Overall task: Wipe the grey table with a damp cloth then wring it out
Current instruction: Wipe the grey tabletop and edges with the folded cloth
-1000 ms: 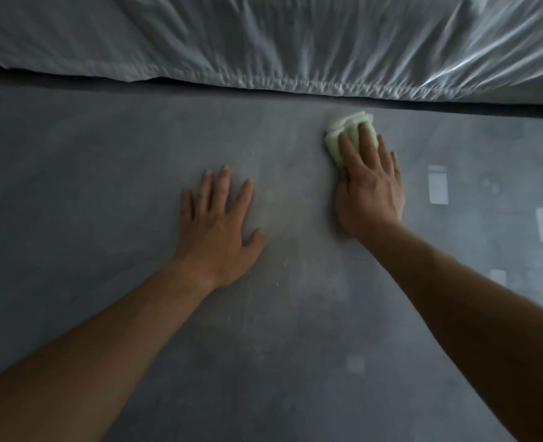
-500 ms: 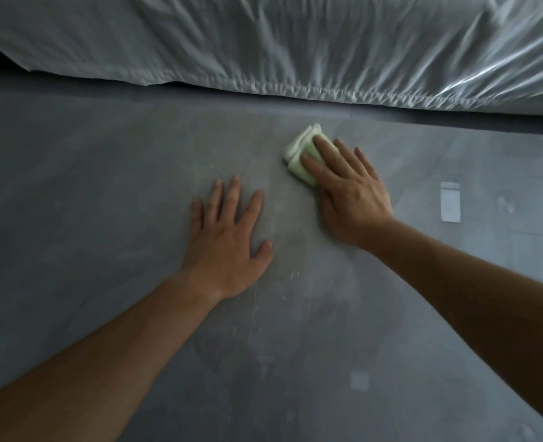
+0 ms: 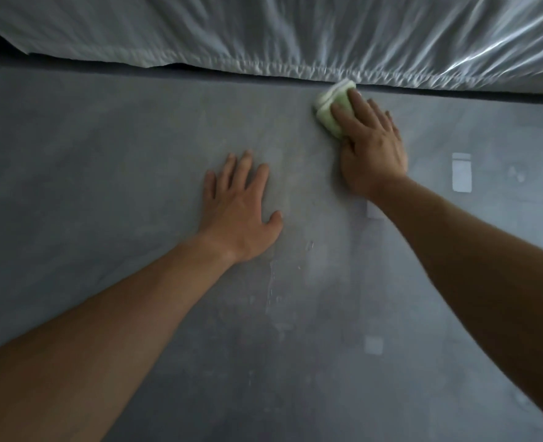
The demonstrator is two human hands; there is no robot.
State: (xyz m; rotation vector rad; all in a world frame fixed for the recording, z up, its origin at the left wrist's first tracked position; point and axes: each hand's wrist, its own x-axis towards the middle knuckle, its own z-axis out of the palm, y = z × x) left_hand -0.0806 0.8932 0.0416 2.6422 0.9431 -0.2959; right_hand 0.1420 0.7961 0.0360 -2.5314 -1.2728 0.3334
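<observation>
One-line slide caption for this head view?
Right hand presses a folded green cloth at the far edge of the grey table; left hand rests flat.

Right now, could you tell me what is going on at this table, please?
A person is wiping the grey table with a folded pale green cloth. The right hand presses flat on the cloth at the far edge, beside the crinkled white sheeting. The left hand rests flat on the table, fingers spread. Wet streaks show nearer the person. The cloth is not yet wrung out.
</observation>
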